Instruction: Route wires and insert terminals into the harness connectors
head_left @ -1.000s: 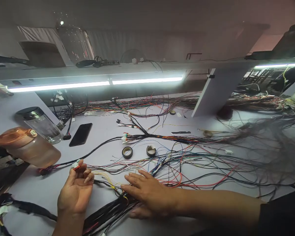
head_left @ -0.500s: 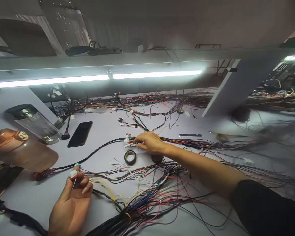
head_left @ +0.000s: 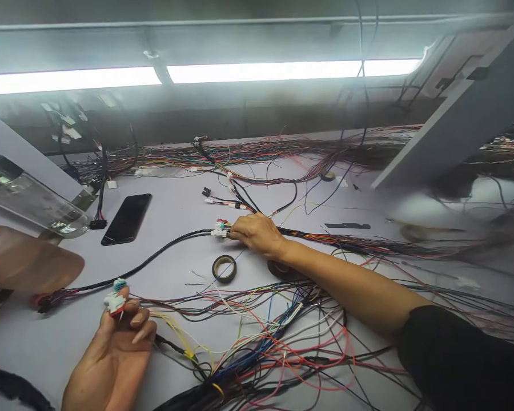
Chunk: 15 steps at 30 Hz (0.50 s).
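Between the thumb and fingers of my left hand (head_left: pixel 115 354) is a small white connector (head_left: pixel 115 301) with a red edge, and a teal piece sits just above it. A thin wire end shows under the connector. Further up the table, my right hand (head_left: pixel 261 235) is closed around the wires behind a cluster of white, teal and red connectors (head_left: pixel 219 228). Its fingertips are partly hidden. From that cluster a black cable (head_left: pixel 167 251) curves left and down. A roll of black tape (head_left: pixel 224 268) lies just below the right hand, and a second dark roll (head_left: pixel 278 268) is partly under the wrist.
A large wire bundle (head_left: pixel 240 365) spreads across the front. Left stand a clear bottle (head_left: pixel 38 200) and a brownish bottle (head_left: pixel 29 262), near a black phone (head_left: pixel 127 219). A dark flat blade-like tool (head_left: pixel 346 225) lies right. More wires (head_left: pixel 257 157) run along the back beneath the lamp (head_left: pixel 282 72).
The camera view has tilted down and shifted slightly. My left hand still holds the white connector, now turned a little, and my right hand stays at the connector cluster.
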Motion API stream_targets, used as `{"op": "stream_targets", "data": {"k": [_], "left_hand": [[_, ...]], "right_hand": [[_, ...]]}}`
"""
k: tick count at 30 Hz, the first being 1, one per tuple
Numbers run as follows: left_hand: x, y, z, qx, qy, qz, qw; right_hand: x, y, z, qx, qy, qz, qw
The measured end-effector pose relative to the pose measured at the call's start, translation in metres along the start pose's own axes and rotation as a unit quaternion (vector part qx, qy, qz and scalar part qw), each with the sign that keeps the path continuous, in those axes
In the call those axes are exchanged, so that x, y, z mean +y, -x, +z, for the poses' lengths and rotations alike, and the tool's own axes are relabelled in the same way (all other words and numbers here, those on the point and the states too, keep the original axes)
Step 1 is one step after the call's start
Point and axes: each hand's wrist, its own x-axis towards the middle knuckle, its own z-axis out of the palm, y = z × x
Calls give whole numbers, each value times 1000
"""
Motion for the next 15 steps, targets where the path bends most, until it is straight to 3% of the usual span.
{"op": "stream_targets", "data": {"k": [6, 15], "left_hand": [[1, 1, -2, -5, 0, 0, 1000], [-4, -1, -5, -32, -1, 0, 999]], "right_hand": [[0, 0, -6, -38, -147, 86, 985], [-5, 2, -6, -36, -323, 95, 941]]}}
